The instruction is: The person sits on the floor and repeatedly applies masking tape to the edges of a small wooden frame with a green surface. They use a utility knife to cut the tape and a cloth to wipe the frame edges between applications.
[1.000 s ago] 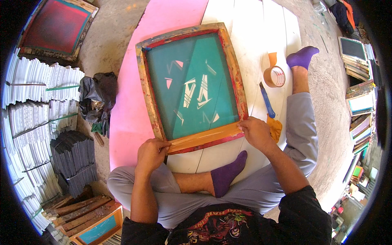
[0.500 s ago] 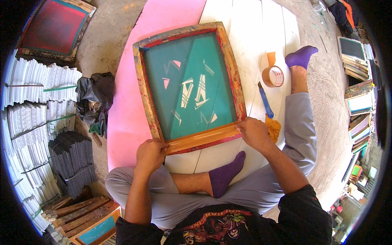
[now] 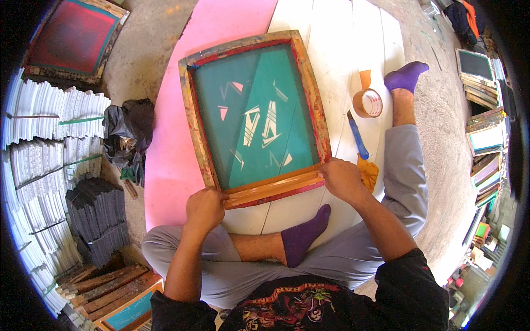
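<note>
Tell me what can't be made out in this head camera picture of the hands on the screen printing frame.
Head view only:
- Fingers of the left hand and right hand: curled over the wooden frame, so the grip underneath is hidden.
- Orange cloth: partly covered by the right hand.
- Stacked frames at the right: bent and small near the fisheye rim.
- Second frame at top left: cut by the rim.

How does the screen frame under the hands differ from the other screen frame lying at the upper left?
The screen frame under the hands has a teal-green mesh with pale angular shapes in it; the frame at the upper left has a red mesh with no clear shapes. The near one lies on the white boards and pink sheet, with the left hand and right hand on its near edge; the far one lies untouched on the bare floor. Both are paint-stained wooden rectangles lying flat.
</note>
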The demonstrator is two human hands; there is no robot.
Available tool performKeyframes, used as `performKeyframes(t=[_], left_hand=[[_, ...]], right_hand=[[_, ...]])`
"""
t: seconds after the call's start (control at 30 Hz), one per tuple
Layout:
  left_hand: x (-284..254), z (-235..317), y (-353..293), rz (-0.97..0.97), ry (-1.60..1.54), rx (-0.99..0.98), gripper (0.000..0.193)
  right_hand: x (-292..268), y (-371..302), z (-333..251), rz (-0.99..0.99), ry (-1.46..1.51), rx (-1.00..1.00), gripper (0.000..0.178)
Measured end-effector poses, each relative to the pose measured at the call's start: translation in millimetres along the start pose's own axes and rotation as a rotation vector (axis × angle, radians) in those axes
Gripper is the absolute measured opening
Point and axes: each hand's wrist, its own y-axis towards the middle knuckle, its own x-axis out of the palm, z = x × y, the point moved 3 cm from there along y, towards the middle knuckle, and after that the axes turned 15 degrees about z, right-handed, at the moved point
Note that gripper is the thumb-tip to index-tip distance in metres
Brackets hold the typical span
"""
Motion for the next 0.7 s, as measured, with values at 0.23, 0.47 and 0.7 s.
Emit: performKeyframes(t=[0.23, 0.47, 0.7], left_hand=[[0, 2, 1, -0.027, 0.022, -0.024, 0.023], [5, -1, -1, -0.043, 0.055, -0.038, 0.026], [4, 9, 9, -0.118, 0.126, 0.002, 0.028]], right_hand=[[6, 1, 4, -0.02, -0.052, -0.02, 0.017], [2, 3, -3, -0.006, -0.039, -0.052, 0.016], [-3, -6, 2, -0.027, -0.079, -0.016, 0.017]])
